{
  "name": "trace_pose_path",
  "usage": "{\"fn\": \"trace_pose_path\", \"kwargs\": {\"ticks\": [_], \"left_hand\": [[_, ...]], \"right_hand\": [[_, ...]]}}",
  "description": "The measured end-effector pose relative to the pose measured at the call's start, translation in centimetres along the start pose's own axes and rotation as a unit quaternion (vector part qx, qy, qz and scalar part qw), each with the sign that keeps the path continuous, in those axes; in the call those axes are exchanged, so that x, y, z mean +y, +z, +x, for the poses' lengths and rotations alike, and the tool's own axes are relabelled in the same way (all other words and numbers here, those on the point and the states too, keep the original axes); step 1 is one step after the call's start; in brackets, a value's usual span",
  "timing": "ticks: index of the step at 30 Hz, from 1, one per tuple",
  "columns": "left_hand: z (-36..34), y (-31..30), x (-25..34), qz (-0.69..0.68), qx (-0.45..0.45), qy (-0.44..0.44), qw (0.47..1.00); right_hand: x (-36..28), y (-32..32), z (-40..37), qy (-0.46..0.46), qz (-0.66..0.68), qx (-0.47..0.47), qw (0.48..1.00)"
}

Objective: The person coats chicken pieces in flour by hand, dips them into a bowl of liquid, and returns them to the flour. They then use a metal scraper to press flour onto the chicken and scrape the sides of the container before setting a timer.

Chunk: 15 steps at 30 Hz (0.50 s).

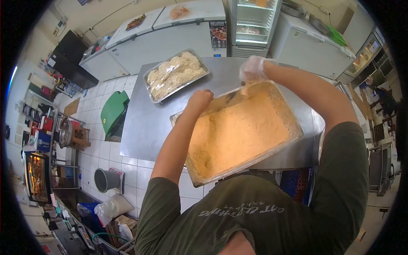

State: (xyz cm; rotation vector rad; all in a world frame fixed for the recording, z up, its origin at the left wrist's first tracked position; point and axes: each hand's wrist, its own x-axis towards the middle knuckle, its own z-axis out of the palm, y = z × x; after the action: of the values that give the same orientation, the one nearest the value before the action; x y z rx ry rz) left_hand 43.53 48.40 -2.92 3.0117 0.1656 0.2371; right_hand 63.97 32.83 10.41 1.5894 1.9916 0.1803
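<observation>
A large rectangular tub [293, 137] is in front of my body, set at an angle, with its near edge past the table edge. Pale orange powder [242, 131] covers its bottom, lower along the left side. My left hand [201, 101] is closed on the tub's far rim, toward the left. At the far right corner is my right hand [253, 69] in a clear plastic glove; its fingers are blurred and partly hidden. Beyond my left hand, a metal tray [159, 101] holds crumb-coated food [176, 73] under shiny clear plastic.
The steel table [140, 134] carries both containers. White chest freezers [170, 40] and a glass-door fridge [253, 25] line the far wall. To the left are a green lid-like object [114, 111], a grey bucket [106, 180] on the tiles and cluttered shelving.
</observation>
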Motion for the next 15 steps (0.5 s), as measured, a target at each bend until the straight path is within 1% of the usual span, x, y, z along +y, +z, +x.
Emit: {"fn": "trace_pose_path", "kwargs": {"ticks": [3, 6, 7, 9, 12, 15], "left_hand": [[0.1, -0.1, 0.4, 0.016, -0.015, -0.004, 1.000], [0.2, -0.4, 0.6, 0.040, -0.014, 0.010, 0.999], [0.0, -0.4, 0.7, 0.050, -0.016, 0.020, 0.998], [0.0, -0.6, 0.9, 0.048, -0.013, 0.012, 0.999], [0.0, -0.4, 1.0, 0.044, -0.014, 0.012, 0.999], [-0.2, -0.6, 1.4, 0.039, -0.002, 0.012, 0.999]], "right_hand": [[0.0, 0.1, 0.0, 0.018, 0.068, -0.044, 0.997], [1.8, 3.3, -2.1, 0.037, -0.015, -0.086, 0.996], [1.9, 3.7, -3.1, 0.038, -0.013, -0.090, 0.995], [3.2, 3.9, -4.7, 0.040, -0.018, -0.099, 0.994], [2.6, 5.0, -4.2, 0.035, -0.040, -0.024, 0.998], [3.4, 4.4, -5.0, 0.082, -0.006, -0.128, 0.988]]}}
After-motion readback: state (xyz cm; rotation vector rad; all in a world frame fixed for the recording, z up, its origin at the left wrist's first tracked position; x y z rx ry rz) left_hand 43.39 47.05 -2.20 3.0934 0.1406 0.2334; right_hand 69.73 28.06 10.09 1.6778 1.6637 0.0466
